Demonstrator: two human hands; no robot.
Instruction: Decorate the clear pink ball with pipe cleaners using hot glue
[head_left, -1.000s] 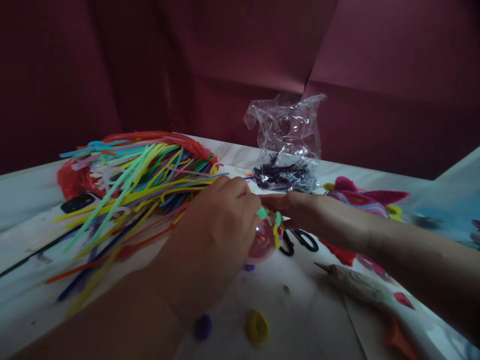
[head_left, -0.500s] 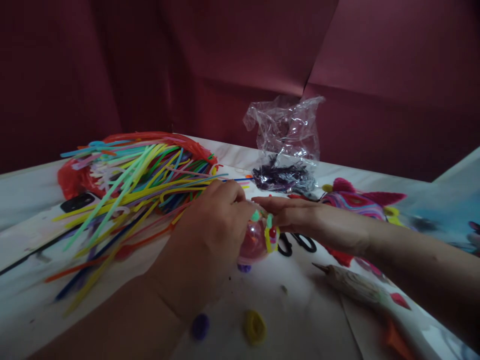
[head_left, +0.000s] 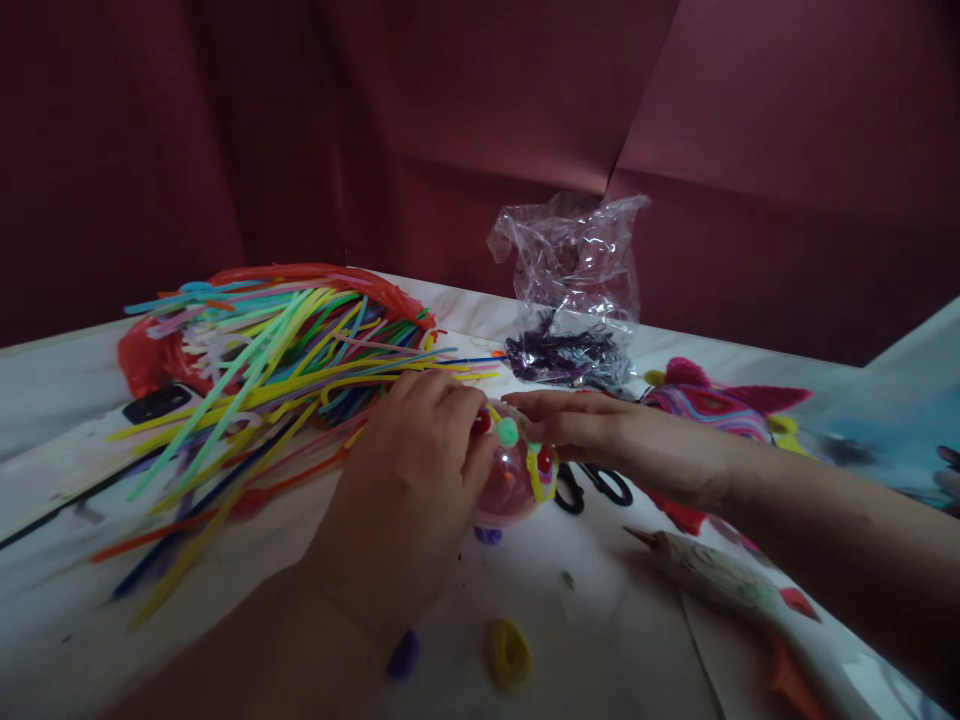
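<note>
Holding ball (head_left: pixel 504 492), left hand (head_left: pixel 412 465) curled, right hand (head_left: pixel 622 440) straighter

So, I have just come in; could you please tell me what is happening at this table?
A person has both bare hands at a clear, pinkish ball with bright trimmings: the left hand against its left side, the right hand at its upper right. Black scissor handles and a pointed tool lie to the right; many pipe cleaners spread out on the left.
</note>
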